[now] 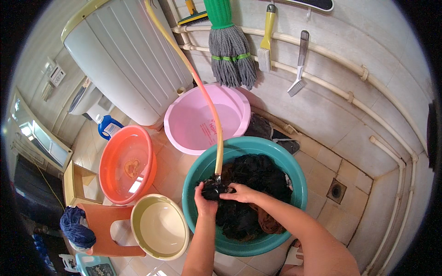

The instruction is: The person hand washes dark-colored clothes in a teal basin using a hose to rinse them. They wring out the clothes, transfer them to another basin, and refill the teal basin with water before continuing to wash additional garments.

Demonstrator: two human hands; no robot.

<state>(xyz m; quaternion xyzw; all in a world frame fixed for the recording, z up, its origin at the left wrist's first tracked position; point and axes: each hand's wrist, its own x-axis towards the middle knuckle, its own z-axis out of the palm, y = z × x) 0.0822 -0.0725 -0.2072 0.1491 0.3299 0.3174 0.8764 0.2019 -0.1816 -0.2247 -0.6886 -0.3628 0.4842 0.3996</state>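
A teal basin (301, 184) holds dark wet clothes (258, 172), mostly black, with a brown piece (268, 221) near the right side. Over its left part, my left hand (206, 201) is closed on a black garment (211, 191). My right hand (238, 192) pinches the same cloth from the other side, thumb and fingers pressed together. Just above the cloth ends a yellow-orange hose (219, 156), with water running from it onto the garment. The garment's exact kind cannot be made out.
Behind the teal basin stands a pink basin (172, 124) with water. To the left are an orange basin (149, 172), a cream basin (185, 230), an orange stool (108, 225) with blue cloth (77, 227) and a blue bottle (109, 126). A mop (232, 55) and brushes hang behind; a floor drain (337, 190) lies right.
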